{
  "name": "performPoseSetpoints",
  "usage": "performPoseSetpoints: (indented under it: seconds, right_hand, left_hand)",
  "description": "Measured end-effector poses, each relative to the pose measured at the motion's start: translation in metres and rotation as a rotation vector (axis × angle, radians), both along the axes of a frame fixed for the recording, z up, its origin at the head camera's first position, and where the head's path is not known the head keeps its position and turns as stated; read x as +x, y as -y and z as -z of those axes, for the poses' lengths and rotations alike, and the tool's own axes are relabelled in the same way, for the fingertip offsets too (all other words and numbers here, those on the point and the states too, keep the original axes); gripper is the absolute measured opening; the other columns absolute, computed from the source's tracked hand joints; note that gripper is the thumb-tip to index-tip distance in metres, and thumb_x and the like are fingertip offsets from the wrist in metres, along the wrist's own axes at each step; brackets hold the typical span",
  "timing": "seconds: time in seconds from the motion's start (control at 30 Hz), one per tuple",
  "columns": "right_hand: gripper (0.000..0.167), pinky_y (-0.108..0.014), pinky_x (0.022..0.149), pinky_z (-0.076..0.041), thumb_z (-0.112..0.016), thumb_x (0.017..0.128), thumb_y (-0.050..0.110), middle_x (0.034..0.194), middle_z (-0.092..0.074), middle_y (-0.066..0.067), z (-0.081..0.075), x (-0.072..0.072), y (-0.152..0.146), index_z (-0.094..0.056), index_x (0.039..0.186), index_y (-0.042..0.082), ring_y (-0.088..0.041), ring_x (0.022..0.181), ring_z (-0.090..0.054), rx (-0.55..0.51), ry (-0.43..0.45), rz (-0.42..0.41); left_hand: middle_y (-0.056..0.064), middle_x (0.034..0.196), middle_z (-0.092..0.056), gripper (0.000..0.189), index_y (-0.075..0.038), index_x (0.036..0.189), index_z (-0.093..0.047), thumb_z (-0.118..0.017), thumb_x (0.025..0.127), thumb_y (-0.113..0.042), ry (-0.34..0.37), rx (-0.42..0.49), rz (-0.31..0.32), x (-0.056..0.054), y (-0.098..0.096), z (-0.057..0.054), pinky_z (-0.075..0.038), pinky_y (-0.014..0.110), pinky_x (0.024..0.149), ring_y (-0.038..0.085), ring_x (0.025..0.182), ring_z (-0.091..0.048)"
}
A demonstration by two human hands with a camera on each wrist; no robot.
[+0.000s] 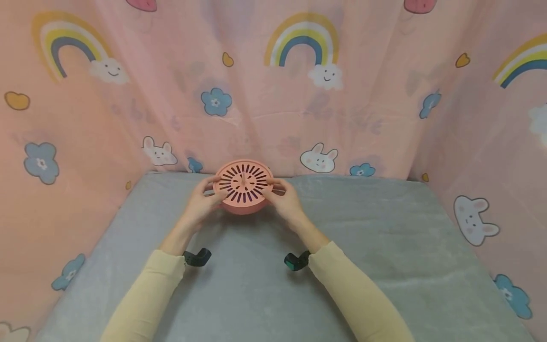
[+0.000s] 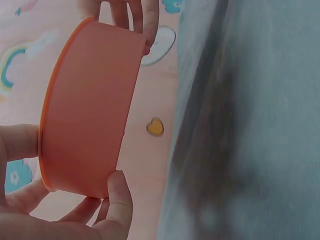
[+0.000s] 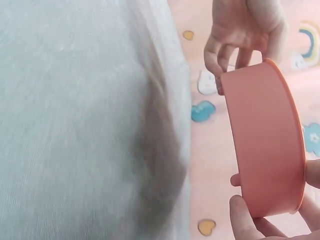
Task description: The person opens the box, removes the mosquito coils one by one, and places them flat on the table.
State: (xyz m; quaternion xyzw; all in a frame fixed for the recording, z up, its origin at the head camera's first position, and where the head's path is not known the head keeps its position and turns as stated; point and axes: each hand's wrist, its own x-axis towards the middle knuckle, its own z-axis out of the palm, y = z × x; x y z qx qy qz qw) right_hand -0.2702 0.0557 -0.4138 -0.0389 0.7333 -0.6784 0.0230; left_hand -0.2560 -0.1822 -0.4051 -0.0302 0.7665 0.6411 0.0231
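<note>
A round pink mosquito coil holder with a slotted lid is held up near the back edge of the table. Radial slits and small drop-shaped holes pierce its lid. My left hand grips its left side, thumb over the lid's rim and fingers bent round the wall. On the opposite side my right hand grips it the same way. Both wrist views show the holder's smooth side wall, with fingertips curled at its bottom edge. Its underside is hidden.
A grey cloth covers the table. Pink curtains printed with rainbows, rabbits and flowers hang along the back and both sides, close behind the holder. Each wrist wears a dark band with a camera mount.
</note>
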Motion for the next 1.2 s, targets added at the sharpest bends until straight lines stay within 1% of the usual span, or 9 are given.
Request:
performPoseSetpoints:
  seconds: [0.2,0.4,0.57,0.67,0.8,1.0,1.1,1.2]
  right_hand:
    - [0.041,-0.045,0.099,-0.054,-0.069,0.098,0.015,0.136,-0.053,-0.018,0.000,0.003,-0.024,-0.060,0.137,0.006,-0.033,0.124,-0.055,0.060,-0.031,0.020]
    - [0.045,-0.048,0.101,-0.053,-0.067,0.099,0.013,0.138,-0.050,-0.021,0.000,0.006,-0.048,-0.055,0.141,0.001,-0.035,0.126,-0.052,0.045,-0.029,0.024]
    - [0.044,-0.045,0.099,-0.055,-0.066,0.099,0.010,0.138,-0.050,-0.022,-0.002,0.008,-0.065,-0.055,0.141,0.000,-0.036,0.124,-0.054,0.043,-0.017,0.036]
    - [0.044,-0.039,0.096,-0.056,-0.065,0.100,0.010,0.139,-0.050,-0.022,0.000,0.007,-0.075,-0.055,0.141,0.001,-0.034,0.123,-0.053,0.060,0.001,0.044]
    - [0.043,-0.036,0.094,-0.057,-0.063,0.101,0.009,0.139,-0.048,-0.023,0.005,0.008,-0.088,-0.053,0.142,0.000,-0.034,0.123,-0.053,0.076,0.010,0.046]
    - [0.042,-0.043,0.099,-0.054,-0.062,0.100,0.005,0.139,-0.047,-0.026,0.015,0.008,-0.102,-0.052,0.140,-0.004,-0.037,0.123,-0.052,0.080,0.024,0.029]
    - [0.042,-0.040,0.097,-0.055,-0.063,0.100,0.006,0.139,-0.048,-0.026,0.018,0.009,-0.106,-0.053,0.140,-0.003,-0.036,0.123,-0.053,0.108,0.048,0.034]
    - [0.042,-0.038,0.094,-0.057,-0.063,0.099,0.006,0.138,-0.047,-0.026,0.022,0.010,-0.109,-0.053,0.140,-0.004,-0.035,0.119,-0.056,0.102,0.082,0.039]
  left_hand:
    - [0.019,0.148,-0.039,0.057,-0.013,0.151,-0.044,-0.068,0.099,-0.017,-0.029,0.019,0.028,0.000,-0.020,0.001,-0.055,0.049,0.097,0.036,0.122,-0.055]
    - [0.018,0.145,-0.041,0.057,-0.013,0.150,-0.046,-0.069,0.098,-0.018,-0.052,0.043,0.057,-0.002,-0.041,0.003,-0.056,0.049,0.095,0.035,0.121,-0.056]
    - [0.017,0.143,-0.042,0.056,-0.013,0.149,-0.048,-0.070,0.098,-0.017,-0.054,0.059,0.061,-0.006,-0.060,0.008,-0.056,0.049,0.094,0.035,0.120,-0.057]
    - [0.017,0.143,-0.044,0.055,-0.013,0.148,-0.049,-0.071,0.098,-0.016,-0.055,0.057,0.067,-0.008,-0.071,0.011,-0.057,0.048,0.093,0.034,0.119,-0.058]
    - [0.018,0.141,-0.046,0.054,-0.011,0.147,-0.050,-0.071,0.097,-0.014,-0.056,0.068,0.088,-0.012,-0.083,0.017,-0.059,0.045,0.089,0.033,0.116,-0.060]
    - [0.018,0.141,-0.047,0.053,-0.011,0.146,-0.051,-0.070,0.097,-0.012,-0.031,0.073,0.112,-0.015,-0.094,0.031,-0.059,0.045,0.088,0.031,0.113,-0.060]
    - [0.018,0.140,-0.048,0.053,-0.011,0.146,-0.051,-0.071,0.097,-0.012,-0.006,0.076,0.122,-0.016,-0.098,0.037,-0.060,0.043,0.086,0.029,0.111,-0.061]
    - [0.019,0.140,-0.048,0.054,-0.010,0.146,-0.051,-0.071,0.096,-0.011,0.016,0.087,0.134,-0.016,-0.101,0.042,-0.060,0.040,0.085,0.028,0.108,-0.061]
